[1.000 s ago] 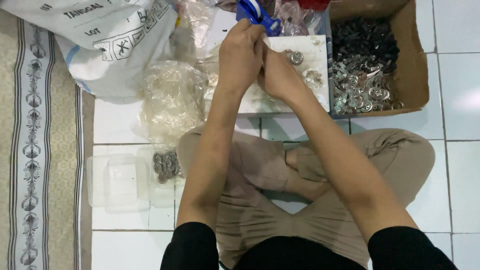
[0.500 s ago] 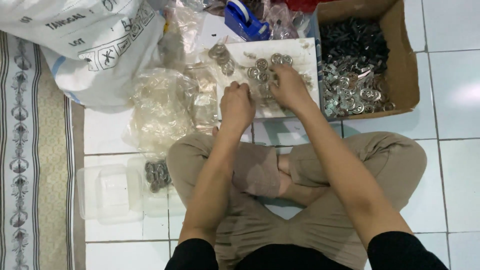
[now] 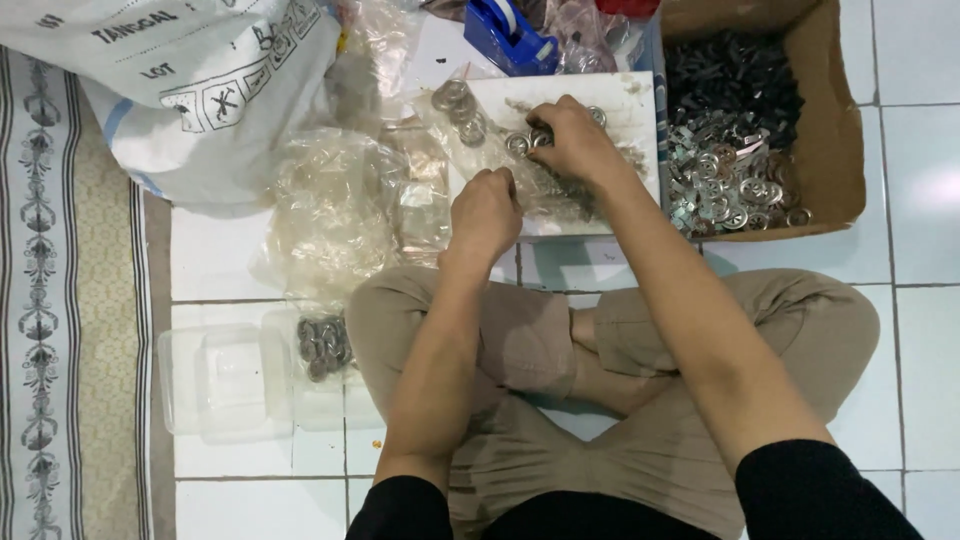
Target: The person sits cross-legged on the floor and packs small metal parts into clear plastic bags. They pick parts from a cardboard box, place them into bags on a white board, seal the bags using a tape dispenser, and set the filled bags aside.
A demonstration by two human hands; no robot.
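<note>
Your right hand (image 3: 572, 143) curls over small metal rings (image 3: 530, 140) on the white board (image 3: 630, 110), fingers gathering them. Your left hand (image 3: 487, 213), fisted at the board's seven o'clock edge, may hold something unseen. The cardboard box (image 3: 835, 150) of rings sits at three o'clock, within reach.

A large white woven sack (image 3: 180, 80) lies at the far left, slumped on its side, with black printed lettering, a row of small black square symbols and a pale blue stripe along its lower edge. Just right of it, crumpled clear plastic bags (image 3: 345, 205) are heaped on the tiled floor. An open brown cardboard box (image 3: 835, 130) sits at the far right, flaps up, holding black pieces at its far end and silvery round metal parts nearer. Near left, a clear plastic container (image 3: 215, 378) rests on the floor, and beside it a small clear bag of grey metal rings (image 3: 322, 345).
</note>
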